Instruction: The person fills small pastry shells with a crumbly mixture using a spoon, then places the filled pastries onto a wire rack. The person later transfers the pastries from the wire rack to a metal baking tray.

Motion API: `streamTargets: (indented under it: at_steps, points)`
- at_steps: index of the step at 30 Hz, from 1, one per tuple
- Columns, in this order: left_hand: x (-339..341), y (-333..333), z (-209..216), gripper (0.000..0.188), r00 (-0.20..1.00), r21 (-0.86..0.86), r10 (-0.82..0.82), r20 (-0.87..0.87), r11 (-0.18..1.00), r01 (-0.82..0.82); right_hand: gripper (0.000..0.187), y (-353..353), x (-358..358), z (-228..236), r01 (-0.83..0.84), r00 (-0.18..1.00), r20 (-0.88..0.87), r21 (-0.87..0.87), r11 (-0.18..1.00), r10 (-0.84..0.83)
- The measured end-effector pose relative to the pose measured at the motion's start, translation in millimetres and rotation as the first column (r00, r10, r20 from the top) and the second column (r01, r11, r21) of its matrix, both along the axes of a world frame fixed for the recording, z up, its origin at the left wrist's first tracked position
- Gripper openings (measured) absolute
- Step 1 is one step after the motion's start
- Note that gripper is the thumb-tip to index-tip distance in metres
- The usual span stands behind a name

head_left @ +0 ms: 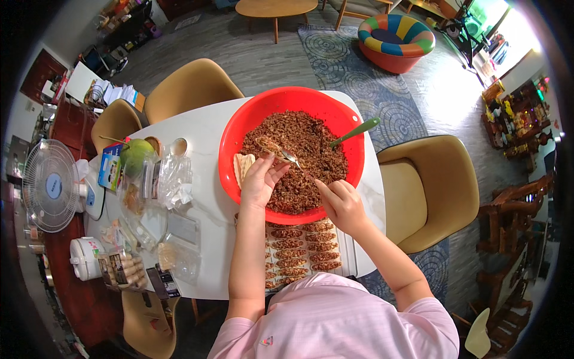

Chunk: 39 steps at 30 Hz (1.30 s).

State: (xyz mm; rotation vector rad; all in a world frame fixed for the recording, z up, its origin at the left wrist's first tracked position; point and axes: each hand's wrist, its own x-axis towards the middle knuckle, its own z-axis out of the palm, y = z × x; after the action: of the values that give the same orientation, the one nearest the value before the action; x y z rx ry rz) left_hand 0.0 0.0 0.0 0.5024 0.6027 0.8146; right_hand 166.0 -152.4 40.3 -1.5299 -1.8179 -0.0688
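I wear a pale pink shirt (341,320), its cloth soft and lightly creased, with faint fine lines running across the front. On its left side sits a small reddish emblem (266,341), roughly triangular, its finer detail too small to make out. The left sleeve (234,335) and right sleeve (427,326) are short, loose and the same pink, leaving my forearms, left hand (263,178) and right hand (341,204) bare.
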Motion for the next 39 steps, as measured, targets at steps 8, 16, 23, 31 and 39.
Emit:
streamTargets:
  at_steps: [8, 16, 23, 31, 39]
  points:
    - [2, -7, -4, 0.02, 0.999, 0.004, 0.031, 0.006, 1.0, -0.031, 0.021, -9, 4, 19, 0.157, 0.902, -0.398, -0.05, 0.986, -0.164]
    - [9, -22, 8, 0.019, 1.0, 0.145, 0.002, -0.024, 0.989, 0.001, 0.013, 13, -18, 33, 0.189, 0.741, -0.618, -0.183, 0.965, -0.263]
    - [2, -21, -10, 0.018, 0.985, 0.116, -0.047, 0.169, 0.993, 0.028, 0.012, 26, 10, 3, -0.087, -0.223, -0.935, -0.261, 0.961, -0.274]
    - [-2, -21, -10, 0.02, 0.986, 0.08, -0.046, 0.16, 0.996, 0.034, 0.01, 16, 20, -9, -0.214, -0.302, -0.891, -0.283, 0.935, -0.339]
    - [-20, -16, -6, 0.024, 0.998, 0.151, 0.001, 0.058, 0.989, -0.01, 0.02, 37, 46, -32, 0.334, 0.629, -0.541, -0.46, 0.823, -0.558]
